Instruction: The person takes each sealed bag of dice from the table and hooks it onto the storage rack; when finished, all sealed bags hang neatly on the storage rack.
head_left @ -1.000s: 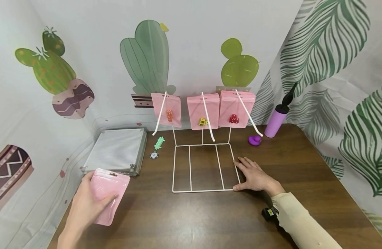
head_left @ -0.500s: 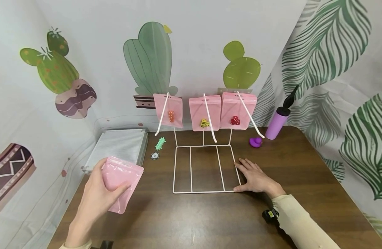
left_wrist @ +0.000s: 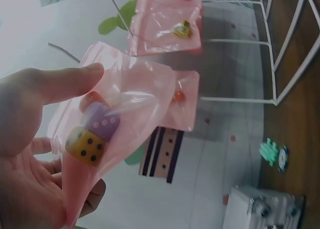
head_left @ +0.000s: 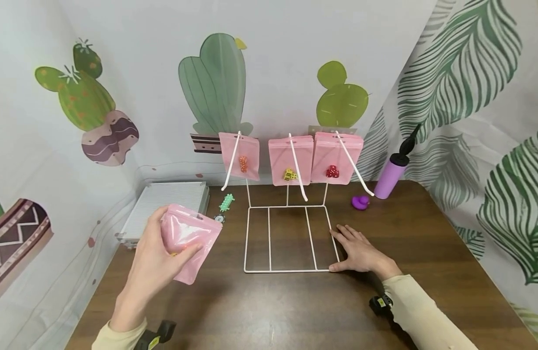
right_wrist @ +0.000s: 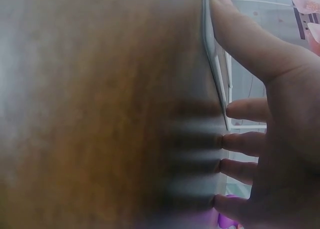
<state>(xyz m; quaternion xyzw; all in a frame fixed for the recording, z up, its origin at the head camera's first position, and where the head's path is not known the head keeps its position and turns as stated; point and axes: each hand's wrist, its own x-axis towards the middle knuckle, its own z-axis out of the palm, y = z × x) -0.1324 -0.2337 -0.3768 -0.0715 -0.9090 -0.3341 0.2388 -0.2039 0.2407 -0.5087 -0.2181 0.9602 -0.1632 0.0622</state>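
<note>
My left hand (head_left: pixel 152 262) pinches a pink zip-lock bag (head_left: pixel 188 272) between thumb and fingers, left of the white wire display rack (head_left: pixel 270 243). Through its plastic, the left wrist view shows a yellow die (left_wrist: pixel 85 145), a purple die (left_wrist: pixel 101 120) and a reddish one, partly hidden. Fingers spread, my right hand (head_left: pixel 358 250) rests on the table against the rack's front right base corner. From the rack's three prongs hang pink bags: one with orange dice (head_left: pixel 243 164) at left, yellow dice (head_left: pixel 290 175) in the middle, red dice (head_left: pixel 332 171) at right.
Left of the rack lie a mint-green toy (head_left: pixel 226 202) and a poker chip (head_left: pixel 219 218). Behind my left hand sits a ridged silver case (head_left: pixel 170 194). A purple rubber duck (head_left: pixel 360 202) and a purple hand pump (head_left: pixel 390 177) stand at the back right.
My left hand has carried the pink bag rightward and away from me, towards the rack. My right hand stays at the base corner.
</note>
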